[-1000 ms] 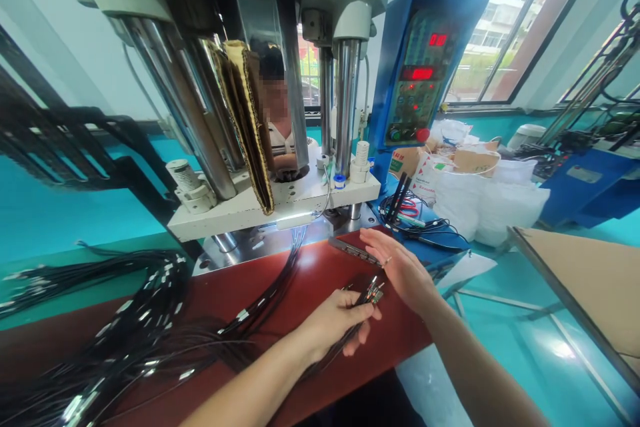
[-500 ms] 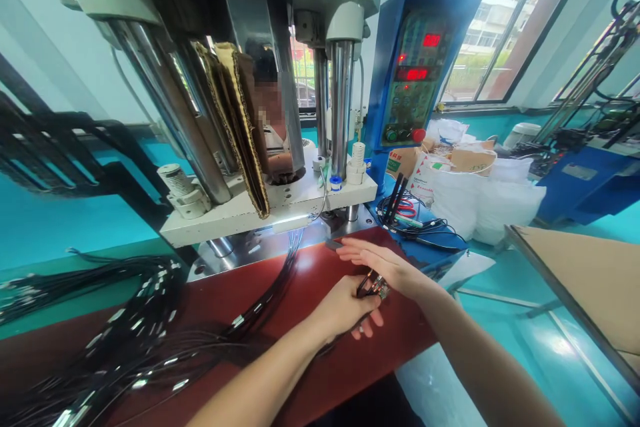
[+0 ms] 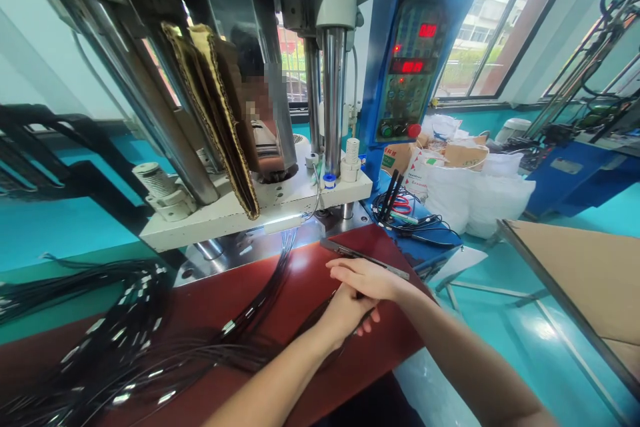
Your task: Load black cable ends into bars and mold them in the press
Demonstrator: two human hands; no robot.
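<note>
My left hand (image 3: 345, 313) is closed around a thin bundle of black cables (image 3: 320, 312) over the red work surface (image 3: 260, 293). My right hand (image 3: 367, 279) lies on top of the left hand, fingers together and curled over the cable ends, which are hidden under it. Both hands sit just in front of the press machine (image 3: 240, 200). More black cables (image 3: 273, 277) with metal ends run from under the press plate toward me.
A large heap of black cables (image 3: 110, 347) covers the left of the surface. A flat metal tool (image 3: 365, 257) lies beyond my hands. A blue control box (image 3: 410, 60) with red displays stands right of the press. White bags (image 3: 475, 193) and cardboard (image 3: 575, 267) are at right.
My right hand moved left and down from an open pose beside the left hand to rest over it. The metal cable ends that showed between the hands are now covered.
</note>
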